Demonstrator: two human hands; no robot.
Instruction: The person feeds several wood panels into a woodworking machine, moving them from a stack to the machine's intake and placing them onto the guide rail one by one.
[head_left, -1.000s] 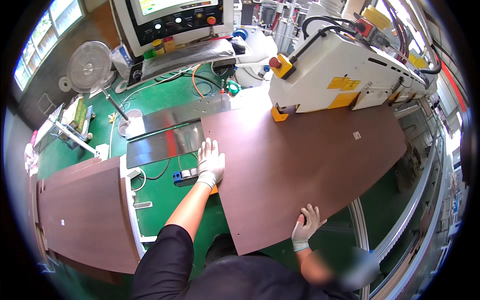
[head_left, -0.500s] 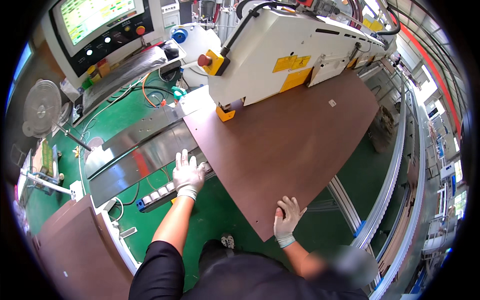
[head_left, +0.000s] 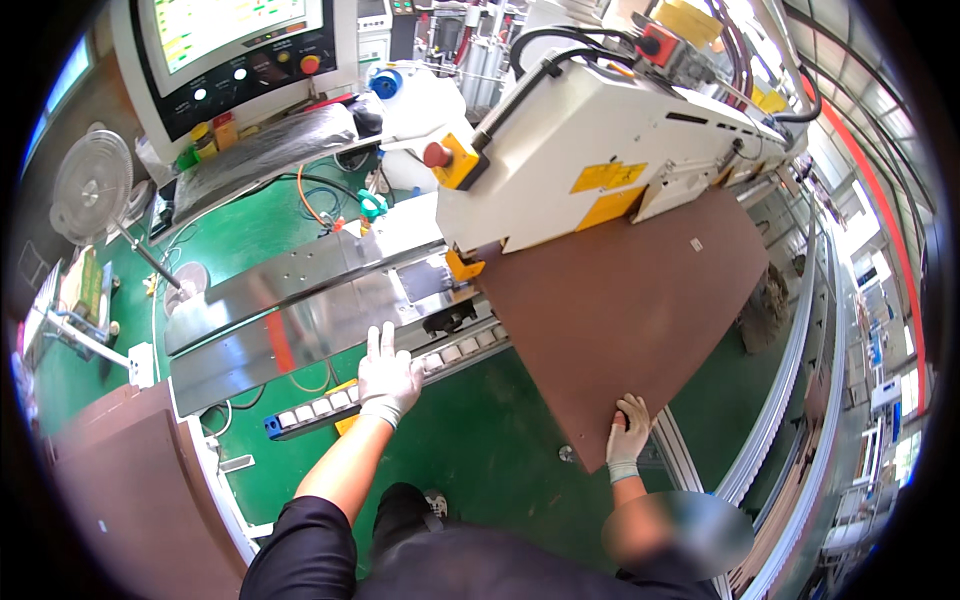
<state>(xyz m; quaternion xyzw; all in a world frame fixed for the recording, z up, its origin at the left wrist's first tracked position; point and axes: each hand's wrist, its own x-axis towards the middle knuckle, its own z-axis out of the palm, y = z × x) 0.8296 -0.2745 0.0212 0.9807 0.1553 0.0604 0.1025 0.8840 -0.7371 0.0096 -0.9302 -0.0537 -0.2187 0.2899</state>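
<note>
A large brown panel point(head_left: 610, 300) lies partly beneath the white machine beam point(head_left: 570, 150), its near corner pointing toward me. At that corner my right hand point(head_left: 628, 432), in a white glove, grips the panel's right edge with its fingers curled. My left hand point(head_left: 390, 382), also gloved, is open with fingers stretched forward. It is near a row of white rollers point(head_left: 455, 354) and the shiny metal bed point(head_left: 330, 330), left of the panel and apart from it. Whether the left palm touches the rollers cannot be made out.
A control console point(head_left: 240, 70) with a lit screen stands at the far left, near a fan point(head_left: 92, 188). Another brown panel point(head_left: 130, 490) lies at lower left. Metal rails point(head_left: 775, 400) run along the right. A red stop button point(head_left: 437, 155) sits on the beam's end.
The brown panel has shifted right relative to the beam and bed, baring more of the rollers. My right hand has moved right with its corner and curled its fingers. My left hand stays open.
</note>
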